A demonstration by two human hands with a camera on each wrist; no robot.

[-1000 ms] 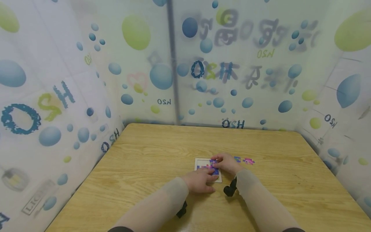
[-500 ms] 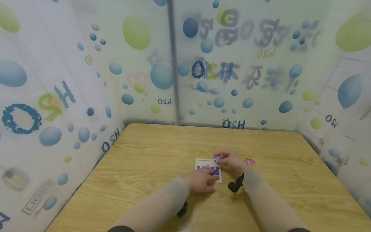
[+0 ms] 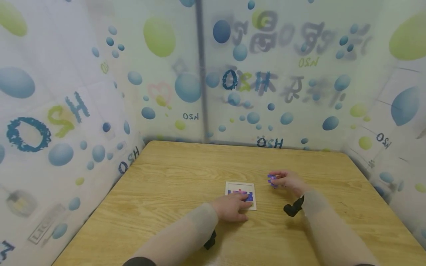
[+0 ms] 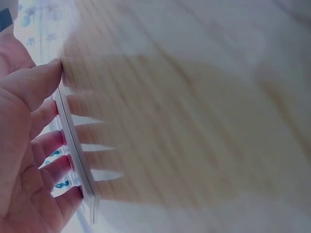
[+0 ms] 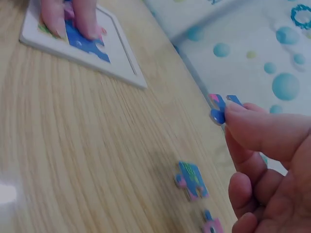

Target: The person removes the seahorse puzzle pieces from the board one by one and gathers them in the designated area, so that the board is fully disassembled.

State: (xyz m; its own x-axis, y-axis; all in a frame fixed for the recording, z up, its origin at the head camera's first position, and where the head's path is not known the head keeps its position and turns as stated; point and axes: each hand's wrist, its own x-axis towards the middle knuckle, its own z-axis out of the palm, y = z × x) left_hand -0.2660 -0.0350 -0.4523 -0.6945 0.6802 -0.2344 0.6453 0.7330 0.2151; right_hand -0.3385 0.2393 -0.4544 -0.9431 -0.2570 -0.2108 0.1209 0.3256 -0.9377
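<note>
My left hand (image 3: 229,208) lies over a small white-framed jigsaw board (image 3: 246,185), its outstretched fingers resting on the pieces fitted in the lower part. Blue pieces (image 5: 85,46) show beside two of its fingertips in the right wrist view. In the left wrist view the thumb (image 4: 46,77) and fingers meet the board's thin edge (image 4: 73,131). To the right of the board, my right hand (image 3: 291,181) pinches a blue and pink jigsaw piece (image 5: 218,109) between thumb and fingers, held above the table.
Two loose pieces lie on the wooden table under the right hand: a blue and green one (image 5: 193,179) and a pink one (image 5: 212,225). The board's upper recess shows bare white. Patterned curtains (image 3: 166,92) enclose the table's back and sides.
My right hand has lifted the jigsaw piece away from the board's upper right and carried it right, over the loose pieces. The left hand has stayed on the board.
</note>
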